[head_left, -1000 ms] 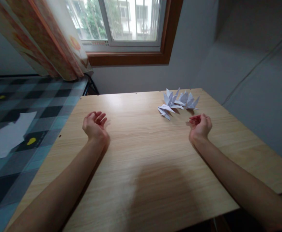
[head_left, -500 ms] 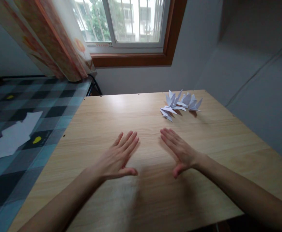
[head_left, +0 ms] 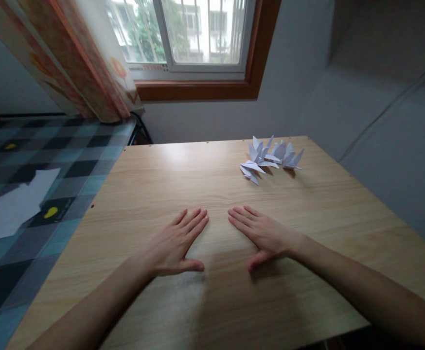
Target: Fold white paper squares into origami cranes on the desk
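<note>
My left hand [head_left: 179, 242] lies palm down on the light wooden tabletop [head_left: 154, 184], fingers stretched out and thumb apart. Opposite it, my right hand [head_left: 261, 234] rests flat in the same way, its fingertips pointing inward toward the left hand. A small gap of bare wood separates the two hands. Neither holds anything. Beyond my right hand, toward the back right of the table, sits a cluster of folded white paper pieces [head_left: 258, 158] that look like origami cranes; they touch or overlap one another.
Left of the table is a surface with a blue and black checked cloth [head_left: 81, 167], where white paper sheets [head_left: 19, 206] lie. An orange patterned curtain [head_left: 84, 58] hangs beside the window [head_left: 201, 34]. A cable [head_left: 391, 107] runs along the right wall.
My hands have come down onto the tabletop. My right hand has shifted left, nearer my left hand, which moved slightly toward me. The folded papers have not moved.
</note>
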Motion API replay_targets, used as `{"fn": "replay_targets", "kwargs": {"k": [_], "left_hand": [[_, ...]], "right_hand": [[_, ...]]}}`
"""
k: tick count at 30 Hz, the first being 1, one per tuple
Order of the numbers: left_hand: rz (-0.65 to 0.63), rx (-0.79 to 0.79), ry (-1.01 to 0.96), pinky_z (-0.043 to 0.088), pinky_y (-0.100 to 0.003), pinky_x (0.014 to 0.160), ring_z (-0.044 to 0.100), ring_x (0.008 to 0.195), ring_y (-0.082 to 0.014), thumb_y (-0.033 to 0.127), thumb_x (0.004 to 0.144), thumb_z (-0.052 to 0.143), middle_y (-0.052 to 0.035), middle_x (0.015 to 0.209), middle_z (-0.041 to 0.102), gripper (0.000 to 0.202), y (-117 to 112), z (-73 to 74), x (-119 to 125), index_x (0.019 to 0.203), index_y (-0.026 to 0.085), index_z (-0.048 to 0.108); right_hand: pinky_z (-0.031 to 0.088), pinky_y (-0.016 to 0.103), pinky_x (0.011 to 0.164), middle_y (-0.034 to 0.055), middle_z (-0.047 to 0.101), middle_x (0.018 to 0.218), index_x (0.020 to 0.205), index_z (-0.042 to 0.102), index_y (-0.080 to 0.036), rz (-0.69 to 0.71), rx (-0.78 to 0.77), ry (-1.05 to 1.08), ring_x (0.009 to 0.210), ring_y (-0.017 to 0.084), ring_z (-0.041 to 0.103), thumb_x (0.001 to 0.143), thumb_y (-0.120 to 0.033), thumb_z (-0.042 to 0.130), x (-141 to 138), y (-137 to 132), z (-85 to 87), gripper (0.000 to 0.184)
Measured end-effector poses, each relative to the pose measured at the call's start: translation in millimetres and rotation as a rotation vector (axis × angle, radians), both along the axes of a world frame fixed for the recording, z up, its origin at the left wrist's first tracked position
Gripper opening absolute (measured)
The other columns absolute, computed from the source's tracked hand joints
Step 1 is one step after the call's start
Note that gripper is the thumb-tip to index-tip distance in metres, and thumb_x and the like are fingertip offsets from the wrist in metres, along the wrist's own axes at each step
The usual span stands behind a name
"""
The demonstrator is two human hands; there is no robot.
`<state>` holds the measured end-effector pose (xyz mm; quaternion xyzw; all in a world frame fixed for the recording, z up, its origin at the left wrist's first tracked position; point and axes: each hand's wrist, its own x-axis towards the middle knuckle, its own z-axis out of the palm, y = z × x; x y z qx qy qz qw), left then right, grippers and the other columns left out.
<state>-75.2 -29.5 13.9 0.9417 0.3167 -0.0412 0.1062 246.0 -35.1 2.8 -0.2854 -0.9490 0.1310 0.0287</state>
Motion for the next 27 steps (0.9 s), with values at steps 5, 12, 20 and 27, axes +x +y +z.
{"fn": "replay_targets", "kwargs": {"k": [5, 12, 20, 27], "left_hand": [[0.164, -0.08, -0.409, 0.038, -0.047, 0.115, 0.05, 0.137, -0.0298, 0.072, 0.082, 0.056, -0.0164, 0.144, 0.057, 0.086, -1, 5.8, 4, 0.144, 0.012, 0.051], [0.746, -0.664, -1.356, 0.059, -0.037, 0.075, 0.072, 0.075, -0.0206, 0.04, 0.086, 0.065, -0.0089, 0.08, 0.074, 0.023, 18, 7.5, 16, 0.089, 0.017, 0.067], [0.642, -0.493, -1.383, 0.051, -0.029, 0.067, 0.065, 0.067, -0.0151, 0.038, 0.073, 0.075, -0.0031, 0.078, 0.07, 0.027, 61, 32.4, 63, 0.085, 0.016, 0.065], [0.667, -0.357, -1.373, 0.049, -0.028, 0.066, 0.061, 0.067, -0.0137, 0.033, 0.073, 0.071, -0.0023, 0.082, 0.068, 0.027, 71, -2.1, 75, 0.092, 0.017, 0.063]], "right_hand": [[0.029, 0.054, 0.12, 0.0244, 0.042, 0.154, 0.149, 0.04, -0.009, 0.008, 0.029, 0.2, 0.145, 0.036, 0.037, 0.082, -0.067, 0.063, 4, 0, -7.9, 0.092], [0.06, 0.039, 0.08, 0.0103, 0.057, 0.124, 0.128, 0.052, -0.027, -0.63, 0.12, 0.979, 0.094, 0.02, 0.067, 0.088, -0.033, 0.065, 17, 26, -18.9, 0.043], [0.058, 0.04, 0.081, 0.018, 0.048, 0.139, 0.136, 0.052, -0.02, -0.911, 0.417, 0.694, 0.094, 0.023, 0.064, 0.084, -0.017, 0.056, 17, 110, -17.6, 0.053], [0.05, 0.04, 0.086, 0.0166, 0.07, 0.111, 0.114, 0.07, -0.015, -0.884, 0.448, 0.404, 0.094, 0.028, 0.066, 0.095, -0.018, 0.044, 16, 127, -15.4, 0.032]]}}
